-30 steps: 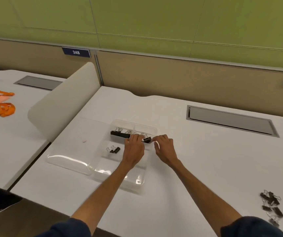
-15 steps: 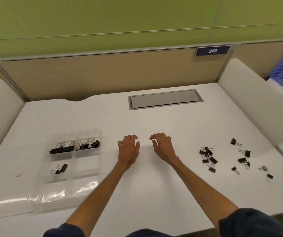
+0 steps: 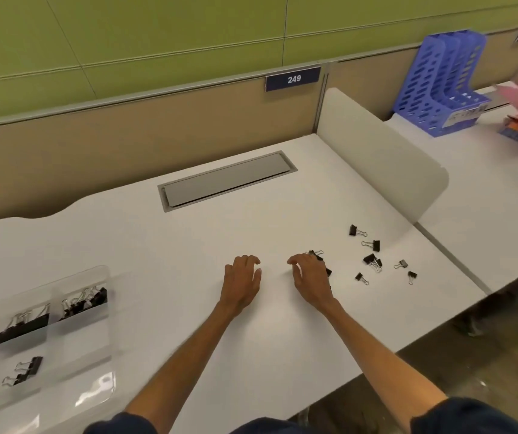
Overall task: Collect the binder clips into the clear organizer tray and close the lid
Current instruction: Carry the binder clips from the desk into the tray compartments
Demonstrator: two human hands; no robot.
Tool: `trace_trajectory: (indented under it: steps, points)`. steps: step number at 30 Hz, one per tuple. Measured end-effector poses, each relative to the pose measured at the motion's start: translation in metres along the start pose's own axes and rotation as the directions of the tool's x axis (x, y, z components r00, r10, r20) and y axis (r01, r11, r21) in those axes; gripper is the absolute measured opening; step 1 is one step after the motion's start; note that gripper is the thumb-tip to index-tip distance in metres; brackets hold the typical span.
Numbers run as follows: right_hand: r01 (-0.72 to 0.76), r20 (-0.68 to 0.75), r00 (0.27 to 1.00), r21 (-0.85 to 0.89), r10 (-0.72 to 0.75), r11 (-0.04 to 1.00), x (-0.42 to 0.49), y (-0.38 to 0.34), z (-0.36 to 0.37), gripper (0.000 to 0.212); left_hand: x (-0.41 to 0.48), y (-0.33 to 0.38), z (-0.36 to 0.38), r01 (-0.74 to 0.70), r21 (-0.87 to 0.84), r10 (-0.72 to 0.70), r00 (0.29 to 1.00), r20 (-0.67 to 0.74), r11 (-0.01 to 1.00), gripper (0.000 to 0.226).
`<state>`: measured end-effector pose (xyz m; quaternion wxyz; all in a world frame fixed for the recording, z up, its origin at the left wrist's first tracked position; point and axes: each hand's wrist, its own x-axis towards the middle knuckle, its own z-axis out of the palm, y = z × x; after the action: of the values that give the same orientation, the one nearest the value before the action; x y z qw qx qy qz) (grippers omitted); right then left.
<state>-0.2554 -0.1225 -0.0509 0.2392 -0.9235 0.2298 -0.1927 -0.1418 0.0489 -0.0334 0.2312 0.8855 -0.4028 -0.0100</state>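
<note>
Black binder clips [image 3: 372, 259] scattered by the surface [image 3: 188, 245] right edge; your left hand [image 3: 242, 285] hangs relaxed, empty, right hand [image 3: 311, 285] covers some, can't tell if it's gripping.

Facing a white desk [image 3: 188, 261] backing onto a tan partition [image 3: 126, 151], green wall panels [image 3: 157, 26] rising above. Noting a grey cable hatch [image 3: 226, 181] sitting flush, number plate 249 [image 3: 293, 78], a white side divider [image 3: 383, 158], blue file racks [image 3: 439, 86] standing on the neighbouring desk [image 3: 486, 189].

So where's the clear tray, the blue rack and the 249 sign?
clear tray [image 3: 77, 343]: head view, on a bare compartment floor.
blue rack [image 3: 433, 89]: head view, on its holed side wall.
249 sign [image 3: 293, 78]: head view, on the digits.
</note>
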Motion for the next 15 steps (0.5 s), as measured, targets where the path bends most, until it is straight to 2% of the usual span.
trace_trajectory:
  steps: [9, 15]
  points:
    - [-0.125, 0.010, 0.992, -0.060, 0.126, 0.990, -0.013, 0.055, -0.035, 0.026, 0.022, 0.053, 0.042, -0.070, -0.019, 0.071, 0.995, 0.065, 0.997, 0.016]
    - [-0.174, -0.031, 0.984, 0.024, 0.175, 0.984, -0.009, 0.083, -0.050, 0.028, 0.041, 0.090, 0.061, -0.081, -0.040, 0.084, 0.993, 0.080, 0.996, 0.012]
